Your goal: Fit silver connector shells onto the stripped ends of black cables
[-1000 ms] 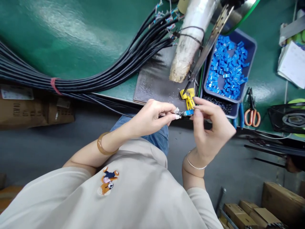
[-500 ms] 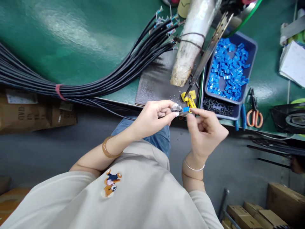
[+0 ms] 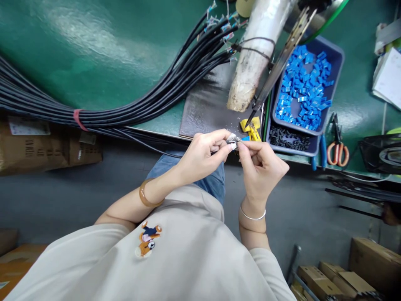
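Observation:
My left hand (image 3: 206, 152) pinches the end of a black cable, with whitish foil-like material showing at the fingertips. A small blue connector (image 3: 245, 139) sits at that end, partly hidden by my fingers. My right hand (image 3: 260, 163) is closed at the same spot, thumb and index finger pressed together by the connector and wires; exactly what lies between them is too small to tell. Just beyond the fingertips lies a yellow tool (image 3: 251, 127) at the edge of a dark board (image 3: 202, 113).
Bundled black cables (image 3: 125, 115) cross the green table (image 3: 94, 50). A wrapped tube (image 3: 253, 54) and metal arm slant above the board. To the right are a tray of blue connectors (image 3: 338, 75), black small parts (image 3: 290, 139), orange-handled scissors (image 3: 337, 154) and papers (image 3: 390, 77).
My right hand has moved left to my left fingertips, its thumb and index finger closing together. The blue connector is now more hidden. The view has shifted slightly.

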Tool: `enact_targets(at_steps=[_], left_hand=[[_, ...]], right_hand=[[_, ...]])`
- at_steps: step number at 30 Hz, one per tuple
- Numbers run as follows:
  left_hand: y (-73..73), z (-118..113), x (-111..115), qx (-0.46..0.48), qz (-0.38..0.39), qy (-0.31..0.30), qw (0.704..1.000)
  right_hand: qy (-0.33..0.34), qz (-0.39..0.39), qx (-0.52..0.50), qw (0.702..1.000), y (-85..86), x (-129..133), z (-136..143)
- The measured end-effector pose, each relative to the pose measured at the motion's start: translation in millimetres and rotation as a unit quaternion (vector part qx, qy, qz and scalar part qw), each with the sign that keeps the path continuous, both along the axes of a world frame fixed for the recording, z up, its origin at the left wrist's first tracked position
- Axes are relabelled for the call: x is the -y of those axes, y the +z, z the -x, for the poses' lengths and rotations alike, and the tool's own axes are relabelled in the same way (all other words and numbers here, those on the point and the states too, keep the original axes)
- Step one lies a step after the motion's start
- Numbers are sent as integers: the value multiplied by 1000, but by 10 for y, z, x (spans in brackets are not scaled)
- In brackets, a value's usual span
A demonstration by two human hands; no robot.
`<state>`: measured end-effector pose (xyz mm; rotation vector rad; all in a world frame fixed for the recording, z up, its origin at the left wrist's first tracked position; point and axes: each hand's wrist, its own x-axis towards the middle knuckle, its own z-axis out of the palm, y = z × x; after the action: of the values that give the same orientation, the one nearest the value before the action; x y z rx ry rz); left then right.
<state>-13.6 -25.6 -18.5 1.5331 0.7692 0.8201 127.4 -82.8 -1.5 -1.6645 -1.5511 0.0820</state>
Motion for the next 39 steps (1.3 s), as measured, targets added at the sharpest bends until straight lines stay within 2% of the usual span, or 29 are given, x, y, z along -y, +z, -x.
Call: enact_targets(at_steps=[7,12,17,21,26,28,33,36,39], left_hand=[[13,-2,-7,11,23,8,1000],[11,2,-17,33,37,0,999],[-38,-4,-5,23,-11,4,1000],[-74,-13,-6,12,-54,31,998],[-33,-27,-13,72,-56,36,995],[-6,-40,-17,79,-28,36,996],[0,-93,-43,67,25,51,996],[-14,-126,-69,77,29,56,995],[-18,-152,-101,91,31,55,994]], right_hand=[[-18,50,-68,996,22,9,-41],[-33,38,-113,992,21,33,-57],[-12,37,-82,996,39,12,-1],[-13,47,-60,997,40,0,5],[53,102,-188,975,27,9,-72],[54,71,-193,977,27,10,-93],[-37,-124,-124,984,10,25,-118],[-51,-127,-52,989,-39,37,-146],[11,-103,12,995,-96,10,-156]])
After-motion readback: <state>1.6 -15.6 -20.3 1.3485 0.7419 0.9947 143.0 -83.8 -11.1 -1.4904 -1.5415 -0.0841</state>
